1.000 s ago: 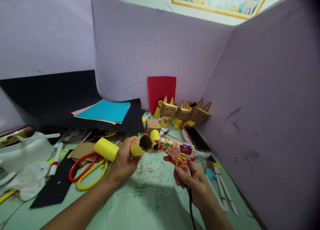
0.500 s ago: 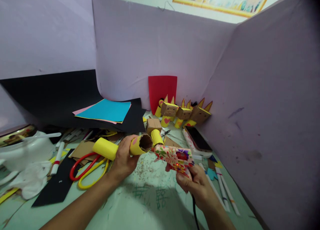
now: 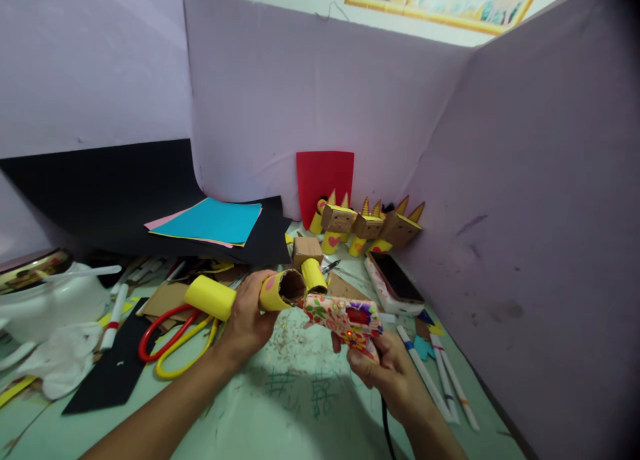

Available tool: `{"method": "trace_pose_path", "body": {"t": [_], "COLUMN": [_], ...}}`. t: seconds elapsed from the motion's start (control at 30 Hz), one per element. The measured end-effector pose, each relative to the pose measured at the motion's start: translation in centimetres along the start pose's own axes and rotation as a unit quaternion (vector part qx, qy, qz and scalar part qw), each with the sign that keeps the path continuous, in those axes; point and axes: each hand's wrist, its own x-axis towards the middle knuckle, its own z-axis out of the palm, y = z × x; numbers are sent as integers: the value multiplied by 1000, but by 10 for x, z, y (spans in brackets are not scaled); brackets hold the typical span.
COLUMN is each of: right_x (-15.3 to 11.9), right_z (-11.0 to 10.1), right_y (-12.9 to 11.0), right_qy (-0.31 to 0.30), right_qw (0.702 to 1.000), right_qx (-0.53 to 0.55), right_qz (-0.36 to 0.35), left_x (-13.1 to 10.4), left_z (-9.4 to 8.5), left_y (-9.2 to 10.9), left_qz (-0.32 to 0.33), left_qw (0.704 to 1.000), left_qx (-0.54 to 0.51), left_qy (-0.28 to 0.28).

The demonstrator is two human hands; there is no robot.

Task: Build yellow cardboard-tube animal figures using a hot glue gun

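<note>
My left hand [image 3: 253, 317] is closed round a yellow cardboard tube [image 3: 273, 293], its open end facing right and a pink spot on its side. Behind the hand, another yellow tube [image 3: 210, 297] sticks out to the left; whether the hand holds it too is hard to see. In my right hand [image 3: 383, 370] is a flower-patterned hot glue gun [image 3: 345, 317] with a small lit light and a black cord. Its tip points left and sits right at the tube's rim. Just beyond stand a short yellow tube [image 3: 314, 275] and a small cardboard box [image 3: 307, 249].
Scissors [image 3: 175, 353] with red and yellow handles lie left, near a white pot [image 3: 60, 300]. Cardboard animal figures [image 3: 370, 227] stand at the back by red paper [image 3: 325, 180]. A phone [image 3: 397, 277] and several markers [image 3: 453, 380] lie right. Purple panels [image 3: 325, 100] enclose the table.
The glue gun in my right hand has shifted slightly left and down, its tip closer to the tube's rim. My left hand and its tube have hardly moved.
</note>
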Motion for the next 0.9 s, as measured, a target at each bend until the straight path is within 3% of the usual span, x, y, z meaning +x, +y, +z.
{"method": "trace_pose_path", "body": {"t": [0.9], "right_x": [3], "right_z": [-5], "right_y": [2], "right_qy": [58], "right_qw": [998], "right_qx": [-22], "right_qz": [-18], "left_x": [0], "left_z": [-2], "left_y": [5], "left_qz": [-12], "left_qw": [1000], "left_qx": [-8], "left_qy": [6]}}
